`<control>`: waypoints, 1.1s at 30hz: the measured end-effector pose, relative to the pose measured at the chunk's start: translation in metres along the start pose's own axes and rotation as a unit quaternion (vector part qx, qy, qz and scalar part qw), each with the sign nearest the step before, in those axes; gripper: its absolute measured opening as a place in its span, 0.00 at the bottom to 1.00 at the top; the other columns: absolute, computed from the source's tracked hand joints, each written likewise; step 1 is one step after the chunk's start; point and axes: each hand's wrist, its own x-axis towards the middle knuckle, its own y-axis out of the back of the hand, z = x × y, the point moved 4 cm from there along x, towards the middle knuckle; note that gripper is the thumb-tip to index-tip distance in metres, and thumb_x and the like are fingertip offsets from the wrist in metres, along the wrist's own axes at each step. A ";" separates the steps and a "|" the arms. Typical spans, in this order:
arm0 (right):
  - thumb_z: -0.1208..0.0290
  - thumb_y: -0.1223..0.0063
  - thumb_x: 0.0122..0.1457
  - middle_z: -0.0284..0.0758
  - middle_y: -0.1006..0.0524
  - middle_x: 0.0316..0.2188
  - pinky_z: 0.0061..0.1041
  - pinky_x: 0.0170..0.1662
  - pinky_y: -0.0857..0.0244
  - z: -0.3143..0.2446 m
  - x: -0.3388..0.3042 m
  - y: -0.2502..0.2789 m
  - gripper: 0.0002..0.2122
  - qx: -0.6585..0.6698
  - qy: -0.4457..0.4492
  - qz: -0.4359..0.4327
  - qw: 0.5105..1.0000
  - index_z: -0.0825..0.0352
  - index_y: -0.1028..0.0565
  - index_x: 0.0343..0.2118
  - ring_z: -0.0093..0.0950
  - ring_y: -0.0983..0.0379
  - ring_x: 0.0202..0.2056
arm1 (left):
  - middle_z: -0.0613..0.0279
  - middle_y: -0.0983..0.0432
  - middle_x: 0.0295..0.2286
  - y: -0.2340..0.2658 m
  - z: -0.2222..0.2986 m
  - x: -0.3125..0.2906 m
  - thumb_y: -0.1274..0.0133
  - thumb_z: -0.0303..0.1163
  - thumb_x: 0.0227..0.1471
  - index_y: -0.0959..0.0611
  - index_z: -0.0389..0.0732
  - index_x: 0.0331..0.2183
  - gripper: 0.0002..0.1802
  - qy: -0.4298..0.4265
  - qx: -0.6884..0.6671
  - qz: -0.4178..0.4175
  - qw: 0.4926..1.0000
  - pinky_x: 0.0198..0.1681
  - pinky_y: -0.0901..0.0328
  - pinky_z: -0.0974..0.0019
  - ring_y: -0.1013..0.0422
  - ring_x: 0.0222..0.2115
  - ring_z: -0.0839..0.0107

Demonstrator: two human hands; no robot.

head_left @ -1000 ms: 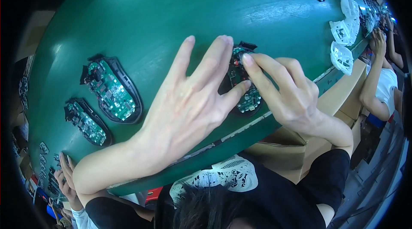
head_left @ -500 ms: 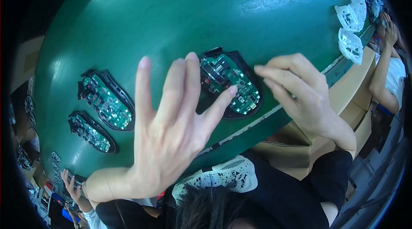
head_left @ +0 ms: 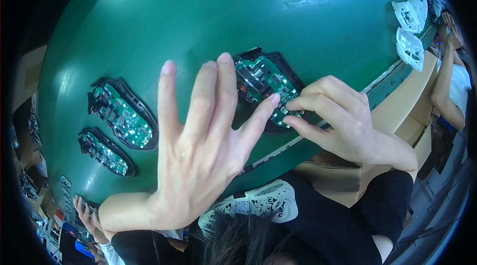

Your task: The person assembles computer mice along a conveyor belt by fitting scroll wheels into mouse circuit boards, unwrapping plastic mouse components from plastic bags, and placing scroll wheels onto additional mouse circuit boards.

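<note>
A black mouse base with a green circuit board (head_left: 268, 78) lies on the green table in front of me. My left hand (head_left: 198, 140) is stretched out flat with its fingers apart. Its thumb tip presses on the board, while the other fingertips reach past the base's left side. From the right, my right hand (head_left: 335, 118) comes over the board's lower right edge. Thumb and curled fingers are bent toward each other there; whether a small part sits between them cannot be made out. Part of the base is hidden under both hands.
Two more mouse bases with boards, a larger one (head_left: 121, 116) and a smaller one (head_left: 105, 153), lie to the left. White plastic shells (head_left: 410, 48) line the far right edge. A cardboard box (head_left: 333, 180) stands below the table edge. Other people's hands (head_left: 88, 215) show at both sides.
My right hand has moved left and down onto the board's lower right edge, its fingers closing there. My left thumb stays pressed on the board.
</note>
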 end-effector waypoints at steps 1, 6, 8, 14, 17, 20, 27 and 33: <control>0.73 0.30 0.45 0.29 0.25 0.28 0.24 0.21 0.35 -0.001 -0.002 -0.001 0.11 -0.011 0.001 0.013 1.000 0.64 0.22 0.31 0.26 0.27 0.26 | 0.48 0.32 0.54 -0.003 0.000 -0.001 0.44 0.32 0.44 0.20 0.70 0.53 0.33 -0.008 0.003 0.016 1.000 0.62 0.46 0.37 0.34 0.52 0.55; 0.73 0.29 0.45 0.29 0.25 0.28 0.24 0.22 0.34 -0.015 -0.003 -0.006 0.10 -0.068 0.005 0.037 0.997 0.63 0.22 0.30 0.26 0.27 0.26 | 0.46 0.31 0.53 -0.001 -0.004 -0.007 0.45 0.30 0.43 0.20 0.67 0.53 0.33 -0.018 -0.002 0.026 0.999 0.62 0.46 0.36 0.34 0.52 0.53; 0.75 0.30 0.45 0.29 0.25 0.27 0.25 0.22 0.34 -0.020 -0.001 -0.005 0.10 -0.090 -0.004 0.039 0.995 0.64 0.22 0.29 0.26 0.27 0.26 | 0.45 0.31 0.53 0.000 -0.004 -0.007 0.45 0.29 0.43 0.20 0.65 0.54 0.34 -0.025 -0.009 0.026 0.999 0.62 0.46 0.36 0.34 0.52 0.53; 0.79 0.32 0.45 0.31 0.25 0.27 0.26 0.24 0.33 -0.021 0.002 0.000 0.09 -0.085 -0.019 0.038 0.996 0.64 0.22 0.29 0.28 0.25 0.26 | 0.43 0.31 0.52 0.003 0.001 0.000 0.45 0.27 0.41 0.20 0.61 0.53 0.34 -0.028 -0.016 0.029 0.999 0.63 0.47 0.36 0.34 0.52 0.53; 0.78 0.32 0.45 0.31 0.25 0.27 0.27 0.24 0.32 -0.028 0.001 0.001 0.08 -0.105 -0.012 0.046 0.993 0.65 0.22 0.29 0.28 0.25 0.27 | 0.43 0.30 0.52 0.008 0.002 -0.005 0.45 0.28 0.42 0.20 0.60 0.53 0.33 -0.035 -0.004 0.033 0.999 0.63 0.47 0.36 0.34 0.52 0.52; 0.76 0.32 0.46 0.31 0.25 0.27 0.28 0.25 0.31 -0.035 0.001 0.002 0.08 -0.140 -0.001 0.036 0.990 0.65 0.21 0.28 0.29 0.26 0.27 | 0.43 0.30 0.51 0.006 0.001 -0.008 0.42 0.32 0.44 0.20 0.60 0.52 0.29 -0.035 -0.022 0.051 0.998 0.62 0.47 0.34 0.34 0.52 0.50; 0.78 0.34 0.53 0.37 0.20 0.33 0.24 0.26 0.29 -0.031 0.017 0.042 0.11 -0.044 -0.086 0.066 0.993 0.68 0.20 0.40 0.27 0.21 0.27 | 0.44 0.28 0.46 0.002 -0.027 0.014 0.42 0.36 0.47 0.18 0.57 0.44 0.19 -0.019 -0.055 0.138 0.989 0.61 0.49 0.27 0.35 0.53 0.44; 0.79 0.36 0.54 0.37 0.20 0.35 0.25 0.27 0.29 -0.017 0.010 0.036 0.11 -0.059 -0.102 0.051 0.992 0.68 0.20 0.41 0.28 0.21 0.28 | 0.49 0.29 0.53 0.004 -0.119 0.076 0.44 0.43 0.56 0.20 0.64 0.49 0.17 0.030 0.025 0.178 0.983 0.62 0.48 0.34 0.39 0.59 0.44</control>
